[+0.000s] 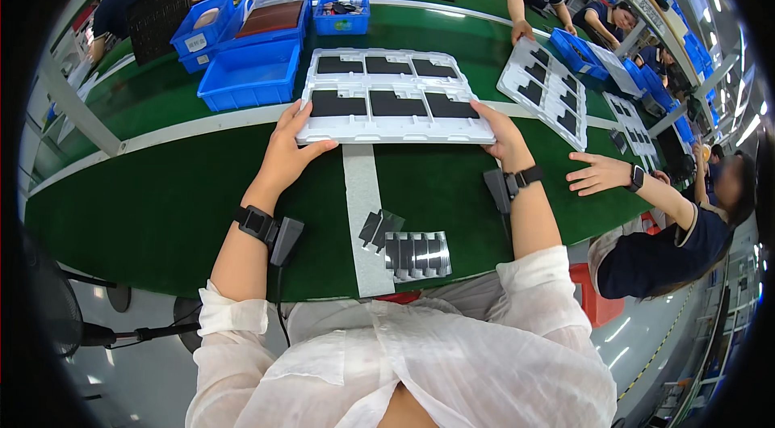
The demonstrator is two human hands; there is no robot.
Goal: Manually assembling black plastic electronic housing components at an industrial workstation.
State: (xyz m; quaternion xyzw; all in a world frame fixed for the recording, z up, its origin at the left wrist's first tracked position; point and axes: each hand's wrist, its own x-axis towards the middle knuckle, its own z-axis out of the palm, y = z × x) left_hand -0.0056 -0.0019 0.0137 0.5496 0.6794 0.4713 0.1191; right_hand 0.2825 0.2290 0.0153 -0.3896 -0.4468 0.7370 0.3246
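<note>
A white plastic tray (395,136) is held level over the green table, with flat black pieces (394,103) lying in its two rows of compartments. At the tray's left end my left hand (282,152) grips the edge, its thumb along the front side. My right hand (504,137) grips the right end, its fingers partly hidden by the tray. Closer to me on the table lie a clear plastic strip with black sections (418,255) and a small black piece with clear film (378,229). Each wrist wears a black strap with a small black device.
Blue bins (250,77) stand beyond the tray at the left, and another blue bin (341,14) holds small parts. A second white tray (546,97) lies to the right, with a co-worker's hand (523,31) at its far end. Another person's open hand (597,175) reaches in from the right.
</note>
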